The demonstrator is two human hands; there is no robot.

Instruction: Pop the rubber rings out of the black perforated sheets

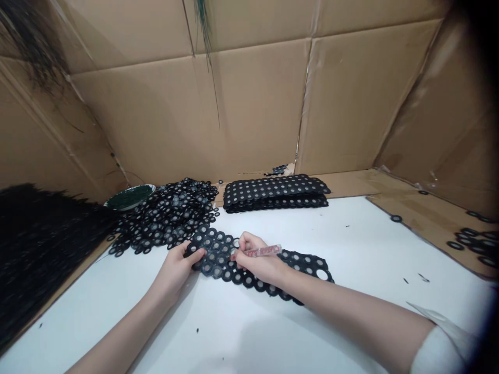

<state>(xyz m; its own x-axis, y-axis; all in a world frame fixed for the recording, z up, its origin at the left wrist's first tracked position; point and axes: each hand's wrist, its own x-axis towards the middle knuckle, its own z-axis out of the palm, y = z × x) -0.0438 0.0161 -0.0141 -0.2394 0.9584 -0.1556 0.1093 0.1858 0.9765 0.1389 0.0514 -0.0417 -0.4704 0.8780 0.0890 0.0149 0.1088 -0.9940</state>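
A long black sheet of joined rings with pale centres lies slantwise across the white tabletop. My left hand grips its left end, thumb on top and fingers partly hidden underneath. Over the middle of the sheet, my right hand is closed around a clear pen-like tube with red lettering. The tube's tip points down and left at the rings, largely hidden by the fingers. One larger white hole or disc shows near the sheet's right end.
Behind my left hand is a heap of loose black rings, beside a round dish of dark green material. Folded ring sheets lie at the back. Dark bristle-like strands fill the left side. More rings lie right, and cardboard walls enclose the table.
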